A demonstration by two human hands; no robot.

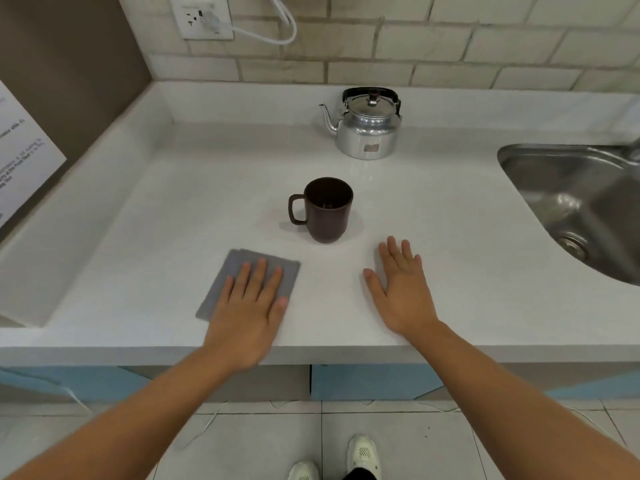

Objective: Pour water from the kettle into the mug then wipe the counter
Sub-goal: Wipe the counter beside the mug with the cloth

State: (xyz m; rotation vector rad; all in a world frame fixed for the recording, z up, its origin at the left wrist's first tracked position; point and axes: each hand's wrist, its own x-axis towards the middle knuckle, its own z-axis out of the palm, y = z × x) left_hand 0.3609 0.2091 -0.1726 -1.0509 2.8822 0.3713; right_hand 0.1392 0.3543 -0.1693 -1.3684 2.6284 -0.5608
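A shiny metal kettle (367, 128) with a black handle stands at the back of the white counter (173, 209), spout pointing left. A dark brown mug (327, 209) stands upright in the middle, handle to the left. Near the front edge lies a flat grey cloth (242, 271). My left hand (247, 308) rests flat on the cloth, fingers spread. My right hand (401, 289) lies flat on the bare counter, right of the cloth and in front of the mug, holding nothing.
A steel sink (575, 202) is sunk into the counter at the right. A wall socket (201, 17) with a white cable sits on the tiled back wall. A raised ledge runs along the left side, with a printed paper (20, 147) on the wall.
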